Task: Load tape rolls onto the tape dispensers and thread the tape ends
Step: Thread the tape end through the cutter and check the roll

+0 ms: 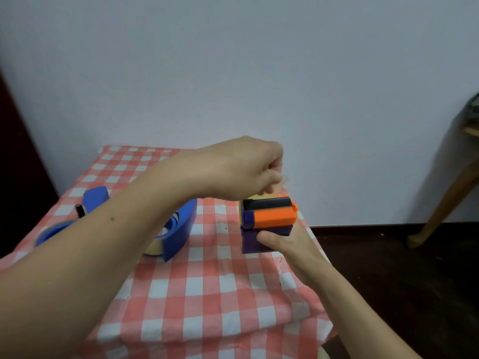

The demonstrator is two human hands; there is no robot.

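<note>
A purple tape dispenser with an orange front part [269,221] stands near the table's right edge. My right hand [285,243] grips its lower body from the right. My left hand [246,169] reaches across above it, fingers curled, pinching a clear tape end [283,183] that rises from the dispenser's top. A blue desk dispenser [178,230] with a clear tape roll in it sits at mid table, partly hidden by my left forearm. A blue-cored tape roll [55,230] lies at the left.
A second blue dispenser [96,198] and a small dark cylinder [80,211] sit at the back left on the red-and-white checked tablecloth [207,294]. The wall is close behind. A wooden furniture leg [440,206] stands on the dark floor at right.
</note>
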